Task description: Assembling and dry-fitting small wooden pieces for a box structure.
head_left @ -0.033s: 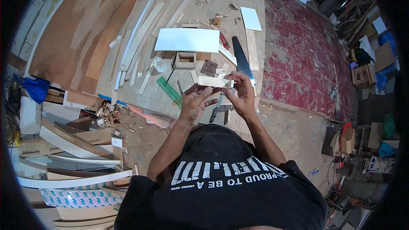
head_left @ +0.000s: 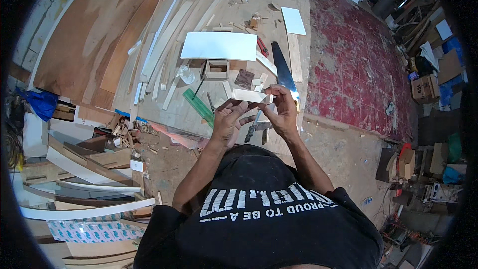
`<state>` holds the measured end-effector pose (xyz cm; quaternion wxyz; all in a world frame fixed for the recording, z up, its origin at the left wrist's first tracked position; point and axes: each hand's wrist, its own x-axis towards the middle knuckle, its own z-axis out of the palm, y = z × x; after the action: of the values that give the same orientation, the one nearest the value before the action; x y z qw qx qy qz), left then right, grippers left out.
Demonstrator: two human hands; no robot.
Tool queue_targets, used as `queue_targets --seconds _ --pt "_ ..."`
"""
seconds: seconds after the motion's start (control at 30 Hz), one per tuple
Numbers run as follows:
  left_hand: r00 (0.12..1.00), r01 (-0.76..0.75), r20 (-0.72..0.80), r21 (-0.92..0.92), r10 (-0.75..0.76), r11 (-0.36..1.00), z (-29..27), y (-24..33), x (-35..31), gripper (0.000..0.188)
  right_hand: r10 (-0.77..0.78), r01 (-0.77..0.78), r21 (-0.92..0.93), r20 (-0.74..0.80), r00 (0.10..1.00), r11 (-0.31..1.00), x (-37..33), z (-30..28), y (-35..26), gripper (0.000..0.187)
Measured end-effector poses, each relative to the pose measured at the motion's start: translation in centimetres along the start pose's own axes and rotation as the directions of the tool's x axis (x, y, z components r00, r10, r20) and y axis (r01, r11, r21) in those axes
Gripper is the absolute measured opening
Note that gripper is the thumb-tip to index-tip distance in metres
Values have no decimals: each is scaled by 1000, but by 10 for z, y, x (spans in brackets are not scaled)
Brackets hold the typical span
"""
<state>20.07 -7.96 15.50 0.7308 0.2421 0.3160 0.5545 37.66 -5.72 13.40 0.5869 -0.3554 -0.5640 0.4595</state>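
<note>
Above the near edge of the work table, both my hands hold up a short pale wooden piece (head_left: 247,95). My left hand (head_left: 228,122) grips its left end, thumb on the near face, the other fingers curled beneath. On the right side, my right hand (head_left: 282,112) pinches a small light wood block (head_left: 269,98) against or beside the piece's slanted end; whether they touch is unclear. Beneath my hands, a screwdriver-like tool (head_left: 253,128) with a dark handle points away from me. Past the hands lie small wood blocks (head_left: 258,82) and a dark brown square (head_left: 244,78).
A white panel (head_left: 219,46) lies behind a small open wooden box (head_left: 217,69). A handsaw (head_left: 283,67) rests on the right, a green ruler-like strip (head_left: 198,107) on the left. Long wood strips (head_left: 167,40) cover the table's left. Curved boards (head_left: 89,189) are stacked at lower left.
Almost nothing differs. The wooden piece has turned slightly in my hands, and its slanted right end and the small block show more distinctly.
</note>
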Motion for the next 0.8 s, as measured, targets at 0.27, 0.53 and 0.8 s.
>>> queue_targets --seconds 0.27,0.53,0.8 --pt "983 88 -156 -42 -93 995 -21 -23 7 22 -57 86 -329 98 994 940 -20 -1 14 65" --pt "978 132 -178 144 -106 981 -54 -6 18 23 90 -68 -320 53 994 945 -36 -34 12 62" --pt "958 287 -128 413 -257 864 -64 7 28 31 448 -431 -186 58 892 883 -19 -35 34 21"
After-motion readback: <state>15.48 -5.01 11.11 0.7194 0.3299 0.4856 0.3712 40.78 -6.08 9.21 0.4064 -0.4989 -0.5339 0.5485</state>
